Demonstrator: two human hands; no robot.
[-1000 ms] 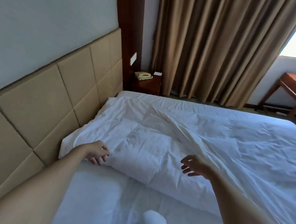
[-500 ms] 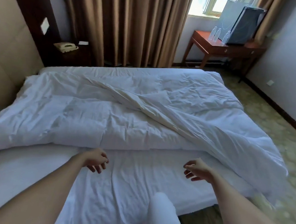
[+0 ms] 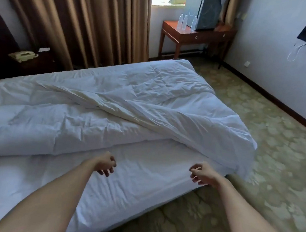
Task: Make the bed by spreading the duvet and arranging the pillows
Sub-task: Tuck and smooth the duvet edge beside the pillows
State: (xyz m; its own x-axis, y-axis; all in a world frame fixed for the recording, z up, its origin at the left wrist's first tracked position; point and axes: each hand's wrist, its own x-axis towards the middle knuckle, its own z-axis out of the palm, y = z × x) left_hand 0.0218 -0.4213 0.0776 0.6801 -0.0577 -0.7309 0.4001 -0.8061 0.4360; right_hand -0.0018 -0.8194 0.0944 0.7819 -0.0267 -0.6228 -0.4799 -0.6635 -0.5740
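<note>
Reaching over: a person stands at the near side of a bed (image 3: 114,196), both bare arms stretched out above its uncovered sheet.
Bed: white fitted sheet bare along the near strip; the far part lies under bedding.
Duvet (image 3: 111,112): white, rumpled, bunched across the far half of the mattress, its near edge rolled into a thick ridge; one corner (image 3: 242,150) droops off the foot end toward the carpet (image 3: 272,183).
Handling, as a judgement: soft, bulky and light enough to drag, but limp, so it will sag and fold unless taken at two spread points. The rolled near edge, just beyond the fingers, looks the best place to take hold, then pull toward the near side.
Pillows: none in view.
Curtain (image 3: 73,20): brown, drawn behind the bed.
Desk (image 3: 197,36): wooden, under the window, carrying clear bottles (image 3: 183,21) and a dark box.
Nightstand: dark, far left, with a cream phone (image 3: 23,55).
Left hand (image 3: 106,164): fingers loosely curled, holding nothing, hovering over the sheet, just short of the duvet's ridge.
Right hand (image 3: 201,174): likewise relaxed and holding nothing, above the sheet near the mattress edge, close to the drooping corner.
Progress, as a judgement: spreading is not yet done; the near strip has no cover.
</note>
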